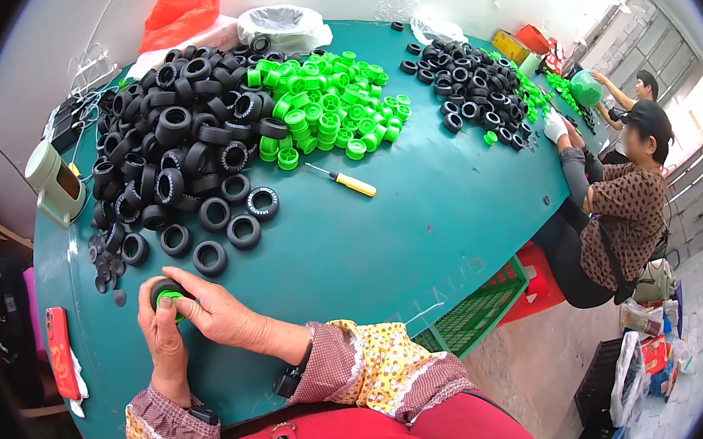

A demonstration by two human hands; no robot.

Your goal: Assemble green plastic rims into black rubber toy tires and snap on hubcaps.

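Note:
Near the table's front left, both my hands are closed on a small black toy tyre (163,286) with a green wheel hub (178,316) partly inside it. My left hand (166,350) grips it from the near left, thumb on the hub. From the right, my right hand (222,312) wraps its fingers over the tyre and presses its thumb at the hub. Fingers hide much of both parts. Beyond my hands lie loose tyres (210,245) and a big heap of black tyres (173,124). Green hubs (327,117) are piled against the heap's right side.
A yellow-handled screwdriver (355,184) lies mid-table. Small black discs (105,269) lie left of my hands, near a red phone (60,353). A beige container (54,181) stands at the left edge. Two people sit along the right side; a green crate (477,310) is below the edge.

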